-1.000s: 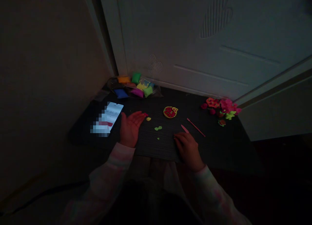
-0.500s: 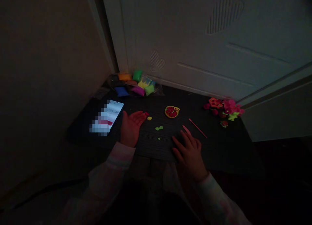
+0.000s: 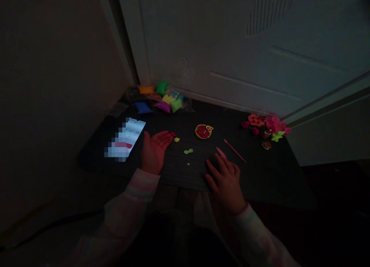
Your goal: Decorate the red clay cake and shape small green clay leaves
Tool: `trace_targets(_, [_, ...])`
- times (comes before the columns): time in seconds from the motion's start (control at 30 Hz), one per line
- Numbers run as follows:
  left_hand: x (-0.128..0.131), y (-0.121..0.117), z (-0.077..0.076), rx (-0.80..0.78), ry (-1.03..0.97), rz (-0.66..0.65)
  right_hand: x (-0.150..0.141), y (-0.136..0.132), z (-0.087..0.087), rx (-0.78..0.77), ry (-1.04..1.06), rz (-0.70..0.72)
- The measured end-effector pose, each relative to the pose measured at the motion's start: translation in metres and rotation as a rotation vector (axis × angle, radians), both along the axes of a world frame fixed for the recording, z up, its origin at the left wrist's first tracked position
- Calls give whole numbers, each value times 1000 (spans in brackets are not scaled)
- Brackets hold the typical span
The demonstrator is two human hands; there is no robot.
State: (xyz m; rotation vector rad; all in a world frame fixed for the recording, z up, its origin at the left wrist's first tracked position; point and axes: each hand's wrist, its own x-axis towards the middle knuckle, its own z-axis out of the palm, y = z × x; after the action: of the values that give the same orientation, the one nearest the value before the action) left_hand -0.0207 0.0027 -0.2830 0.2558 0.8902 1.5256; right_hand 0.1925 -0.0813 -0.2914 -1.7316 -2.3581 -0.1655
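Observation:
My left hand (image 3: 155,151) rests on its edge on the dark table (image 3: 173,170), palm turned inward, fingers stretched out and nothing in it. Just off its fingertips lie a small red clay piece (image 3: 173,134) and a yellow clay piece (image 3: 176,140). My right hand (image 3: 225,182) lies palm down with fingers spread, partly over a pink modelling knife (image 3: 221,151). A thin pink modelling stick (image 3: 234,150) lies beyond it. Between the hands are flat green clay leaves (image 3: 188,151) and a tiny green bit (image 3: 188,164). Behind them sits a round red clay piece with a yellow rim (image 3: 203,131).
A lit phone (image 3: 128,138) lies left of my left hand. Bags of coloured clay (image 3: 162,101) are at the back left. Colourful clay flowers (image 3: 268,126) stand at the back right, with a small round clay piece (image 3: 266,145) before them. A white door (image 3: 231,47) borders the table's back.
Both hands keep nearly the same place and pose. The view has shifted very slightly, and the things on the table stay where they were.

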Motion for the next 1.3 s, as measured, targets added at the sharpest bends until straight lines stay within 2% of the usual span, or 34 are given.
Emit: trace_targets(1.3, [-1, 0, -1, -3, 3, -4, -2, -5, 6, -3, -26, -6])
